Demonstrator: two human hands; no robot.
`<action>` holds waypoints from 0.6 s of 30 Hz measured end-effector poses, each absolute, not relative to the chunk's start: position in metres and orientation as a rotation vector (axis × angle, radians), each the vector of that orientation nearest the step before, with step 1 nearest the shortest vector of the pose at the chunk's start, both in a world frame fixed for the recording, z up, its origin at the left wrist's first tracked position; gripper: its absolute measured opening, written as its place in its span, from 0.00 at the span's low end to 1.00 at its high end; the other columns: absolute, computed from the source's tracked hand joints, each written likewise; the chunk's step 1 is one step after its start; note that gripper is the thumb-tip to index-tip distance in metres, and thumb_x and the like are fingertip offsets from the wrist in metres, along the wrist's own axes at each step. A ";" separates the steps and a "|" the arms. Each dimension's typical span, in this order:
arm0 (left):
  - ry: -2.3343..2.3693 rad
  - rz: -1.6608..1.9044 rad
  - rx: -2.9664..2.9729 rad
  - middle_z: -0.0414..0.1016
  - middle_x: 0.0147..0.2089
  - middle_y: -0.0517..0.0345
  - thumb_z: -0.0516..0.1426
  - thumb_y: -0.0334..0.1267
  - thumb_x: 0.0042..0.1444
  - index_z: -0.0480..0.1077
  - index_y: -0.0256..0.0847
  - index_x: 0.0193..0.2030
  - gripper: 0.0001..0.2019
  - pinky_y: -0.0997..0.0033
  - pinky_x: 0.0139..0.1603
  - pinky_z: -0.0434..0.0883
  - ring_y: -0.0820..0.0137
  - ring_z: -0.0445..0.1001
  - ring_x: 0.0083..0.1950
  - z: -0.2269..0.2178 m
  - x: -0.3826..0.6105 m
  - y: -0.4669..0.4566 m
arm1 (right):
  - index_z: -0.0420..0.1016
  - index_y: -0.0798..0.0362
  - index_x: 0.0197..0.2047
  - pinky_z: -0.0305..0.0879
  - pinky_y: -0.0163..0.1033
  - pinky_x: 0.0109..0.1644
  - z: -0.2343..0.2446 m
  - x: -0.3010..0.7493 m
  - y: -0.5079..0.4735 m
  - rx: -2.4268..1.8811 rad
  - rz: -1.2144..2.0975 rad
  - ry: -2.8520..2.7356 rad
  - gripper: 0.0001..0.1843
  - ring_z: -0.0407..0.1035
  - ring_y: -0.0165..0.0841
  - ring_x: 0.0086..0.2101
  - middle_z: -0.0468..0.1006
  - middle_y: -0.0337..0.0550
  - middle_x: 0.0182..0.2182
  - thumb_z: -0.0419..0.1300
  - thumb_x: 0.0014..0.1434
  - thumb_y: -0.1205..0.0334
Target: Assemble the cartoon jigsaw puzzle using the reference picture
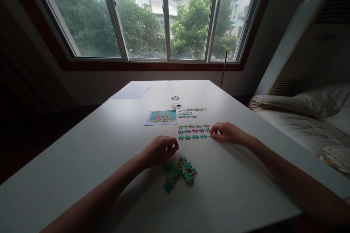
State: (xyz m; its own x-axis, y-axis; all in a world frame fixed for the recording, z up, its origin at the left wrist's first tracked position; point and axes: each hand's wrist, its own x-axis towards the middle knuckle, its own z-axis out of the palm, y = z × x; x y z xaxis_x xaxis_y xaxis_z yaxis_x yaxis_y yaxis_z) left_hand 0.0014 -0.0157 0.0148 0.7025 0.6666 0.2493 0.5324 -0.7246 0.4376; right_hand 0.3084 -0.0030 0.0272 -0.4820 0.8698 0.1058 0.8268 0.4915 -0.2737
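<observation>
Taking the picture card as your landmark, the loose pile of puzzle pieces lies nearer you than the card and slightly to its right, with several pieces overlapping. The far rows sit just right of the card; the near rows lie to its right and closer to you. Your right hand, farther right of the card, has its fingertips drawn narrow on the teal end piece; you cannot tell here whether that piece is lifted or flat. Your left hand, on the near side of the card, is curled, thumb close to the fingers, and whether it hides a piece cannot be told. Watch your right fingertips: the rows run close together, so a sideways drag on that piece could knock its neighbours askew. A low sweep of your left wrist could scatter the pile, and reaching farther could nudge the card. Similar greens in the dim light could also make you misplace a piece.
</observation>
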 end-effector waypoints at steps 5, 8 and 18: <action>0.925 0.532 2.595 0.67 0.24 0.61 0.52 0.31 0.54 0.70 0.37 0.31 0.07 0.79 0.27 0.60 0.77 0.63 0.24 0.015 0.001 -0.016 | 0.76 0.50 0.33 0.59 0.31 0.30 0.021 0.308 -0.001 -1.407 0.253 -2.505 0.08 0.66 0.28 0.28 0.75 0.40 0.30 0.56 0.52 0.61; 0.873 0.488 2.604 0.68 0.24 0.61 0.52 0.32 0.55 0.71 0.38 0.32 0.07 0.79 0.27 0.60 0.77 0.63 0.24 0.015 0.002 -0.018 | 0.76 0.51 0.33 0.59 0.31 0.31 0.020 0.308 0.000 -1.371 0.236 -2.518 0.08 0.66 0.28 0.27 0.74 0.40 0.30 0.56 0.53 0.62; 0.785 0.268 2.644 0.70 0.32 0.60 0.52 0.32 0.55 0.74 0.48 0.42 0.12 0.79 0.29 0.61 0.77 0.67 0.27 0.025 0.003 -0.024 | 0.74 0.52 0.33 0.59 0.32 0.32 0.022 0.283 -0.016 -1.154 0.039 -2.500 0.07 0.66 0.27 0.26 0.75 0.40 0.29 0.54 0.57 0.64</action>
State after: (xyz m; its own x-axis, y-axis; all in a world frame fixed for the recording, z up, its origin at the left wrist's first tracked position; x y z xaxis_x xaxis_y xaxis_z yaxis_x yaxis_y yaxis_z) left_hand 0.0027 -0.0237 0.0245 0.8268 0.5574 0.0758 0.4873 -0.7770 0.3984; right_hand 0.2834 -0.0157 0.0219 -0.5878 0.7378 0.3317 0.7272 0.6616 -0.1829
